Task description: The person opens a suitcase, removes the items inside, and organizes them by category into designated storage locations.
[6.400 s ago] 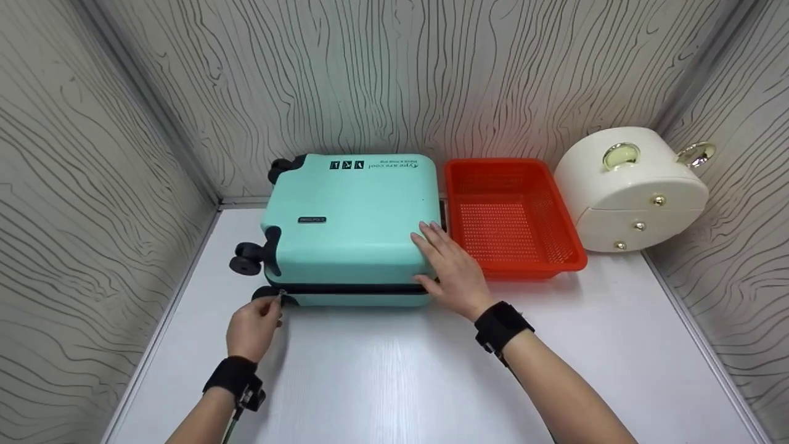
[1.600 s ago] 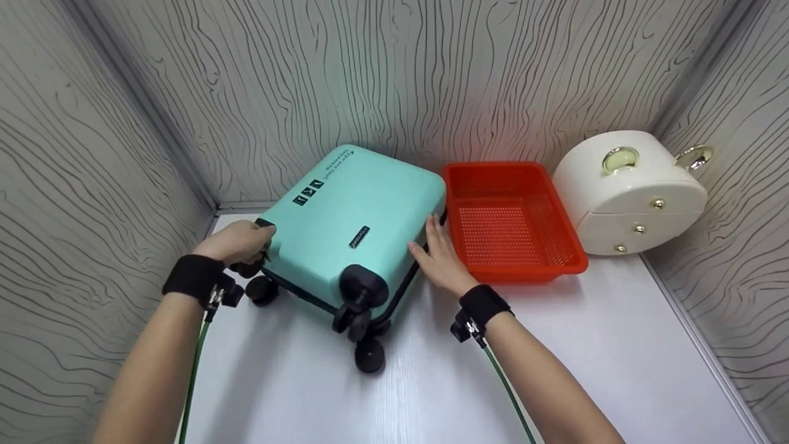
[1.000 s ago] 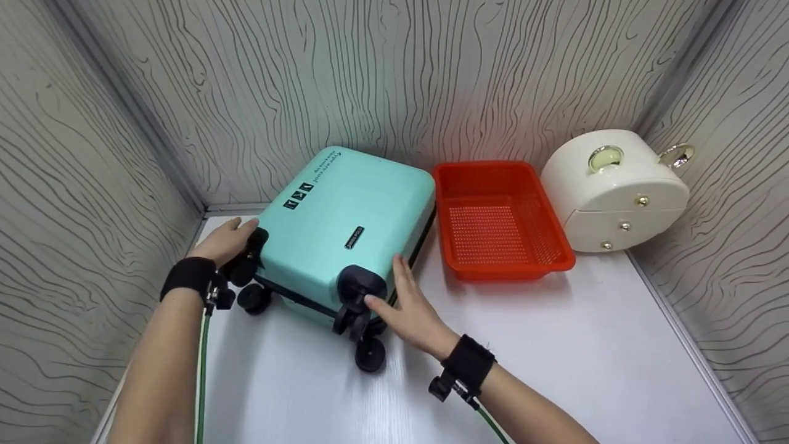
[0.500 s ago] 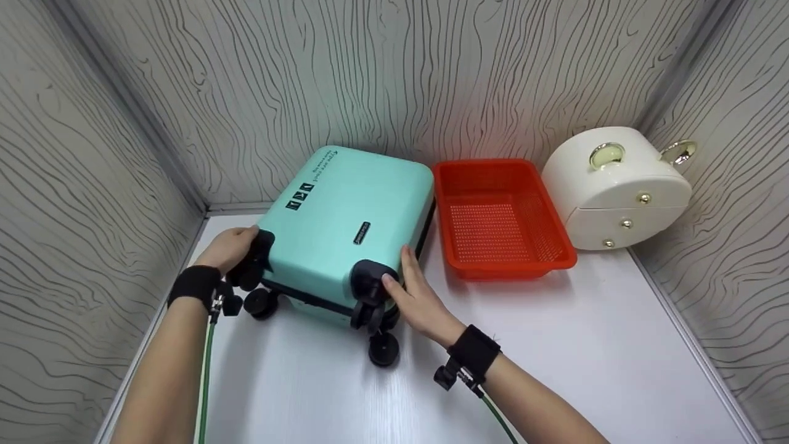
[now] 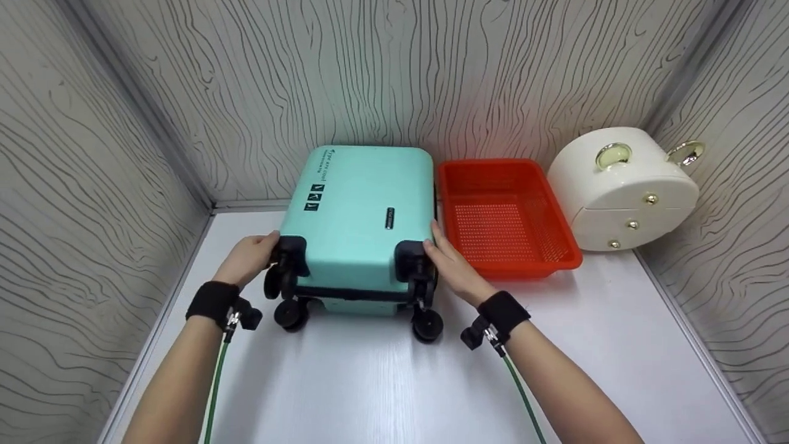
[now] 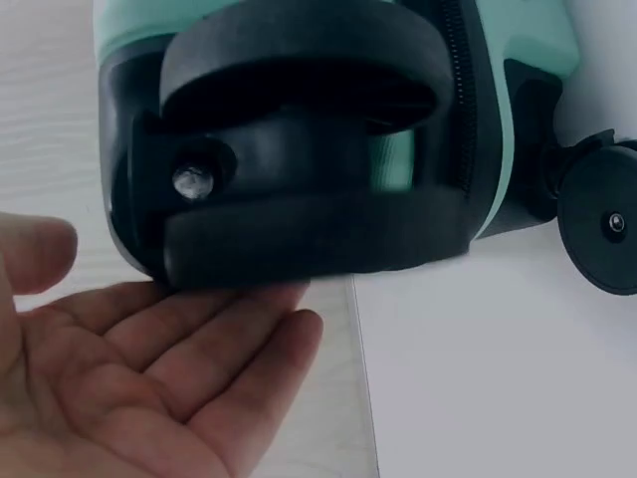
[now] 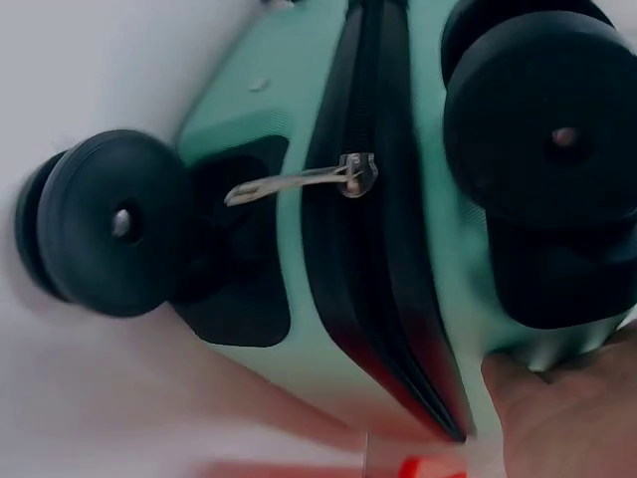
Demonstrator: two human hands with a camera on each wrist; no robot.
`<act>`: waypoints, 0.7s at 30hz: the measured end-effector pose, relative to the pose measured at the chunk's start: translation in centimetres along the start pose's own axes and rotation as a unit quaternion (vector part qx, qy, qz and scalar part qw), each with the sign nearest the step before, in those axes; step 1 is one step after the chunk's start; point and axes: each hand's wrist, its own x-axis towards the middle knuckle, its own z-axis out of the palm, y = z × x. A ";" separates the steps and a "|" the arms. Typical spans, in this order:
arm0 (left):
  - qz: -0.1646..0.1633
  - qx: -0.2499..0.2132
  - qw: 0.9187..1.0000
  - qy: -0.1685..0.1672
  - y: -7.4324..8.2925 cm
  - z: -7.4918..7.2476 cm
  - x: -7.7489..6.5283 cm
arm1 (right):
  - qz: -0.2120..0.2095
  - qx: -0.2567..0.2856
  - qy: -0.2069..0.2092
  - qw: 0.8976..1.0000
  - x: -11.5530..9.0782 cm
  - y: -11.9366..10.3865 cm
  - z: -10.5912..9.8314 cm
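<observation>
A mint-green suitcase lies flat on the white table, its black wheels facing me. At its near left corner my left hand touches the black corner guard. The left wrist view shows that hand with fingers extended under a wheel and the thumb apart. My right hand rests against the near right corner, fingers stretched along the side and thumb on the guard. In the right wrist view a metal zipper pull sits on the black zipper band between two wheels.
Right of the suitcase stands a red perforated plastic basket. Beyond it, a rounded cream case with gold knobs and a ring handle is near the right wall. Wood-patterned panels enclose the table on three sides.
The suitcase, earlier with its wheels to the left, has turned through an angled position until they face me. The left hand has left the zipper pull; both hands have moved to the wheeled corners.
</observation>
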 end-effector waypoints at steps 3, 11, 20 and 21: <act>0.009 0.002 1.000 0.009 0.1 0.9 -0.3 | 0.016 0.012 -0.002 1.000 0.5 0.1 -0.9; -0.003 -0.034 0.999 0.002 0.3 2.0 -0.8 | 0.029 0.005 -0.002 1.000 0.7 0.2 -1.8; 0.108 0.047 0.989 0.091 4.0 4.8 -2.9 | 0.032 -0.054 0.024 0.998 -0.4 -0.1 -0.9; 0.143 0.052 0.981 0.119 4.7 5.4 -3.5 | 0.030 -0.065 0.027 0.997 -0.5 -0.2 -0.7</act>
